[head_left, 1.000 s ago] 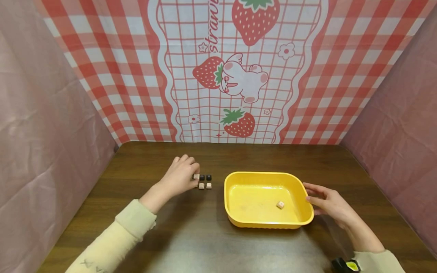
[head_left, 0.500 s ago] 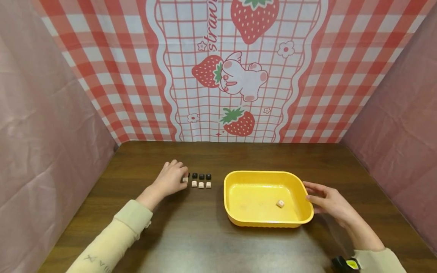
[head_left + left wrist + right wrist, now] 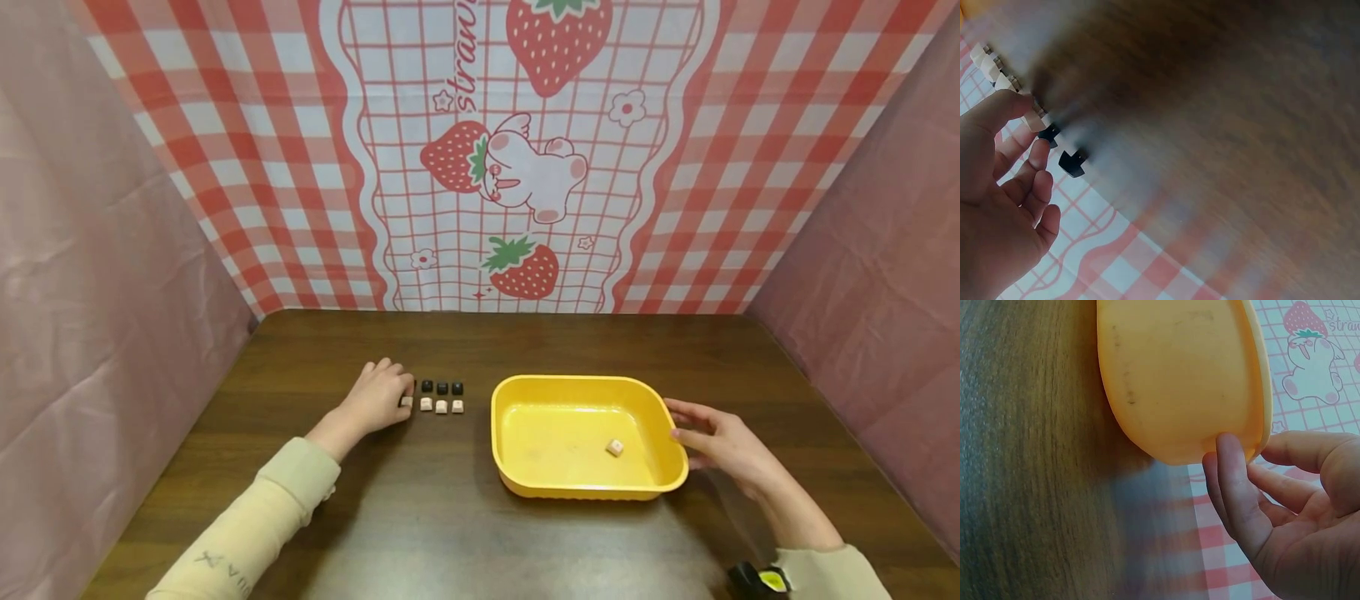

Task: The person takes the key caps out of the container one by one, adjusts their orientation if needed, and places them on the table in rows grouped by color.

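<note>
At the left end of a row of beige keycaps, my left hand pinches a beige keycap between thumb and index finger. It sits low, at or just above the tabletop. Behind that row runs a row of black keycaps, its left end partly hidden by the hand. In the left wrist view, black keycaps stand beyond the fingertips. My right hand holds the right end of a yellow basin, thumb at the rim and fingers against the outer wall. One beige keycap lies inside it.
Everything stands on a dark wooden table. A red-and-white checked strawberry cloth hangs behind it, with pink cloth at both sides. The basin stands to the right of the keycap rows.
My left hand has moved left along the rows with the beige keycap, then lowered it slightly to the row's left end. The right hand and basin stay put.
</note>
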{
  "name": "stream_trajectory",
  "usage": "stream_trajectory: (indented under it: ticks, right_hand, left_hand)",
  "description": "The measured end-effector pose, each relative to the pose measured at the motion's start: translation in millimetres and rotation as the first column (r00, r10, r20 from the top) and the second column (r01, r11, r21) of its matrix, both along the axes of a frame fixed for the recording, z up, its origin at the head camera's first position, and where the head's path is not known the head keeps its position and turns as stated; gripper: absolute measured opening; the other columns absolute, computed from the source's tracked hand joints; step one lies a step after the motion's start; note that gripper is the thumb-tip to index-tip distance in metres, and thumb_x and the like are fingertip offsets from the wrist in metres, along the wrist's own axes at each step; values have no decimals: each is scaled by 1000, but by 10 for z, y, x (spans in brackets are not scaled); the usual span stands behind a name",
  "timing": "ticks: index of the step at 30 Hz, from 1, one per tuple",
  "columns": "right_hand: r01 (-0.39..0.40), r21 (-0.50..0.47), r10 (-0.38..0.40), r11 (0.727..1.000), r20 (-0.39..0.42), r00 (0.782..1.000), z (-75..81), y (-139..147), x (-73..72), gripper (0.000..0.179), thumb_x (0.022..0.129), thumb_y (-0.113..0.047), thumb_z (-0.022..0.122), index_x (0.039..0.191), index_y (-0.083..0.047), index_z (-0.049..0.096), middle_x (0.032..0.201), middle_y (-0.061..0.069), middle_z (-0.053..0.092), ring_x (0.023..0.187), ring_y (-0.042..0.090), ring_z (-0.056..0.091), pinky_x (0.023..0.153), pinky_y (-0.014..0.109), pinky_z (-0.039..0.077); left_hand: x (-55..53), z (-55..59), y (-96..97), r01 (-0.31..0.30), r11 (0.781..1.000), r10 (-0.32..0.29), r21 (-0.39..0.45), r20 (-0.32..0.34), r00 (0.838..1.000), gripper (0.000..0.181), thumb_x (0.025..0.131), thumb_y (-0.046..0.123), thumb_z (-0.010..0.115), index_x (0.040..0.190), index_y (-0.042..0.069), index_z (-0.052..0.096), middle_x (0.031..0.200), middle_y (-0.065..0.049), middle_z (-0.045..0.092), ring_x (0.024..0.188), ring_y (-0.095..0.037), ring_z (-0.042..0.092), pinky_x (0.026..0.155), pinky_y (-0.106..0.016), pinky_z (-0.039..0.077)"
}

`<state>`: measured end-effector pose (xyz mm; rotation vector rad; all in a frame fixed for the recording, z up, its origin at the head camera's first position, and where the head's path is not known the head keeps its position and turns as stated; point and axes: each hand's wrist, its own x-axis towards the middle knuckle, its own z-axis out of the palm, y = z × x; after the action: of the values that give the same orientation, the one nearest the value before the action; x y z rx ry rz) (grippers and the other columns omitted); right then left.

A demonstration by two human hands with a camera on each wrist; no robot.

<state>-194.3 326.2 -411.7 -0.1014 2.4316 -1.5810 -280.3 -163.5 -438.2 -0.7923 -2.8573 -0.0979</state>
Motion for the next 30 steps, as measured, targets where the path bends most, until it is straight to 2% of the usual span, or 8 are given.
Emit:
stream_trajectory:
  ticks: [6,12,20,25,30]
  right_hand:
    - [-2,-4,2,1000,-8,1000,6,-4,0,63,91,-16,60,142,8,31,135,38,39,92,13,65,70,38,56]
    - [-12,-12,12,1000,-13,1000,7,-9,0,63,92,-15,59,142,9,30,135,38,38,92,13,65,69,38,56]
    - [-3,-4,3,1000,-8,1000,12,-11,5,64,91,-16,60,142,8,31,135,38,39,92,13,65,70,38,56]
    - [6,14,-6,1000,-2,1000,-1,-10,2,64,91,-18,61,142,7,32,135,37,40,92,13,65,70,38,56]
    - [11,33,-11,999,1,1000,-12,-10,-4,64,91,-19,62,142,7,32,135,36,41,92,14,65,70,37,56]
  left_hand:
    - [-14,7,-10,2,1000,-2,10,-8,1000,16,70,22,73,79,16,61,79,2,54,78,-21,44,69,-36,32]
    - [51,175,68,9,999,-8,38,-32,999,17,70,22,73,82,15,64,82,2,56,81,-21,46,72,-38,34]
    - [177,414,311,4,999,-1,41,-65,998,21,70,25,76,83,15,63,83,3,55,82,-20,45,74,-38,34]
    - [272,514,516,16,998,-11,57,-91,996,19,73,24,76,84,17,62,84,2,55,81,-19,44,73,-37,33]
    - [351,602,702,9,998,-3,54,-102,995,22,74,30,77,83,20,60,83,4,53,81,-17,42,73,-34,31]
